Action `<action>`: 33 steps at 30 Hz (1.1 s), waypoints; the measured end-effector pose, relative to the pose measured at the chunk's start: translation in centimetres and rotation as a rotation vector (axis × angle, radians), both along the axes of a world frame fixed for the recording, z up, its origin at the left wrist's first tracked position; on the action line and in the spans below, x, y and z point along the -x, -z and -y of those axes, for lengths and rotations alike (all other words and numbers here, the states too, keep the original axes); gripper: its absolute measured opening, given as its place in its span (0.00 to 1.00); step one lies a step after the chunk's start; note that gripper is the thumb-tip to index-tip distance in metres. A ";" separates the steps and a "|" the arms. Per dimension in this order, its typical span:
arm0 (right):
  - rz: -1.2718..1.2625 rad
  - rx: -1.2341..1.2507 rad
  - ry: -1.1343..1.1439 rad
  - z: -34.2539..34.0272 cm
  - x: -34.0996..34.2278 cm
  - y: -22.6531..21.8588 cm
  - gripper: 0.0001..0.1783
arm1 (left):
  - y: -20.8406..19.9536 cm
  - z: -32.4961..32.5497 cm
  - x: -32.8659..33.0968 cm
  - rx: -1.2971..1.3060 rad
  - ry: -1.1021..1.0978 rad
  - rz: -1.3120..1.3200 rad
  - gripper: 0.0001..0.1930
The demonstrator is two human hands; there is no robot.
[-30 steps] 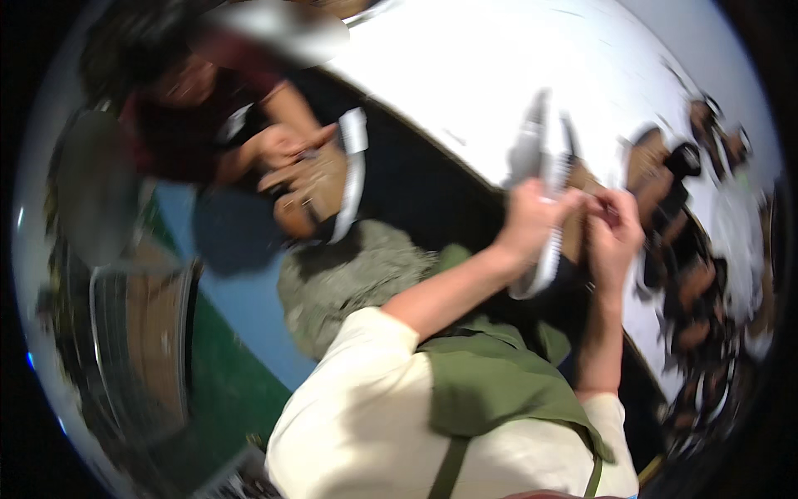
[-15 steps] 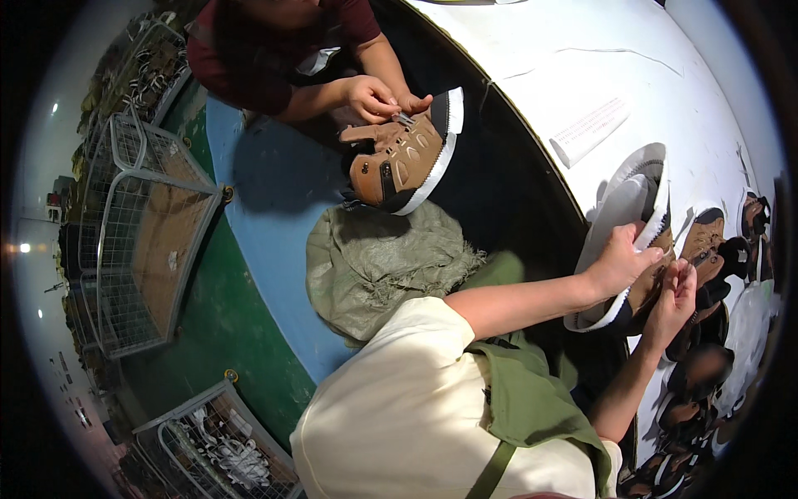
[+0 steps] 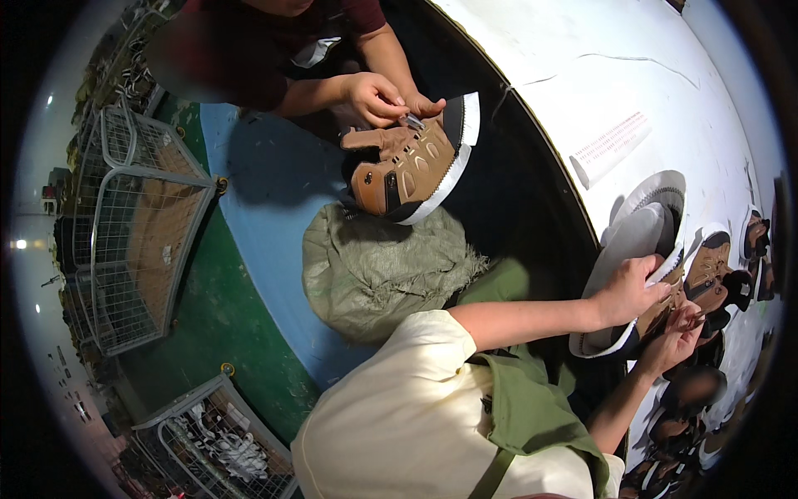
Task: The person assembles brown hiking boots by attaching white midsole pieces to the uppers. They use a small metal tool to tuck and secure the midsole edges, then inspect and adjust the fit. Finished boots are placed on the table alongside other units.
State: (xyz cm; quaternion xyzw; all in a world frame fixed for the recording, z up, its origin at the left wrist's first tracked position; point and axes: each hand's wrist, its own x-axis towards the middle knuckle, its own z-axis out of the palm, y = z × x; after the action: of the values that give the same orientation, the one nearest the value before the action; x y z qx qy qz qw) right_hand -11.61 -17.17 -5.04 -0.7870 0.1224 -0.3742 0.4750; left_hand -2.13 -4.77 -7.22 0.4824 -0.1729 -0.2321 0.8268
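Note:
At the right, a brown shoe upper (image 3: 619, 249) with a white lining and a dark zigzag-stitched edge rests at the table's near edge. My left hand (image 3: 628, 293) is closed around its side, thumb over the rim. Close beside it, my right hand (image 3: 675, 337) has its fingertips pinched together near the upper's brown face. Something thin and dark seems to show at those fingertips, too small to name. Just beyond lies another brown shoe upper (image 3: 711, 264) with black parts. My left hand hides part of the held upper.
Across from me, a co-worker's hand (image 3: 372, 98) works a small metal tool on another brown shoe upper (image 3: 416, 162). A grey-green woven sack (image 3: 382, 279) lies between us. Wire carts (image 3: 150, 241) stand at the left. The white table (image 3: 532, 50) carries a curled paper sheet (image 3: 611, 150) and several uppers.
The whole view has shifted slightly. My right fingertips have turned and dropped lower beside the held upper, still pinched. My left hand keeps its hold. The co-worker's hands stay on their upper.

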 end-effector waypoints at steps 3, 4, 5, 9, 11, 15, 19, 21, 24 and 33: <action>-0.035 0.031 0.069 -0.2 0.0 -0.1 0.19 | -0.4 -0.6 -0.4 0.022 -0.017 0.012 0.10; -0.044 0.033 0.089 -0.3 0.0 -0.1 0.20 | -0.5 -0.8 -0.4 0.015 -0.010 0.016 0.10; -0.010 0.012 0.055 -0.6 -0.2 -0.2 0.12 | -0.4 -0.9 -0.5 0.010 -0.010 0.023 0.10; -0.011 0.077 0.004 -1.4 -0.8 -0.9 0.15 | -0.5 -1.5 -0.8 0.013 -0.046 0.094 0.11; -0.023 0.084 0.026 -2.2 -1.1 -1.3 0.21 | -0.4 -1.9 -0.6 0.059 -0.100 0.117 0.12; -0.079 0.113 -0.004 -1.5 -1.1 -1.4 0.22 | 0.7 -5.0 -2.0 -0.031 -0.174 0.241 0.15; -0.083 0.012 0.035 -1.6 -1.4 -1.1 0.19 | 2.7 -13.5 -7.8 -0.395 -0.548 0.424 0.13; -0.036 0.093 0.036 -1.6 -2.5 -1.2 0.19 | 3.9 -18.7 -10.6 -0.657 -0.796 0.644 0.14; -0.001 0.232 0.030 0.1 -3.1 -1.1 0.18 | 2.9 -25.9 -12.0 -0.823 -0.999 0.680 0.11; -0.173 -0.165 -0.241 -9.3 -2.9 -3.7 0.10 | 8.9 -33.9 -9.9 -0.794 -0.873 -0.022 0.23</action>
State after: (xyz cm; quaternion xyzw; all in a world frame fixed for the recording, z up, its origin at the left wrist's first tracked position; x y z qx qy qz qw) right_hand -8.76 -7.87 -1.37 -0.7837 0.0979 -0.2343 0.5669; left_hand 7.73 29.11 -16.15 0.7791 0.1503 0.0777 0.6036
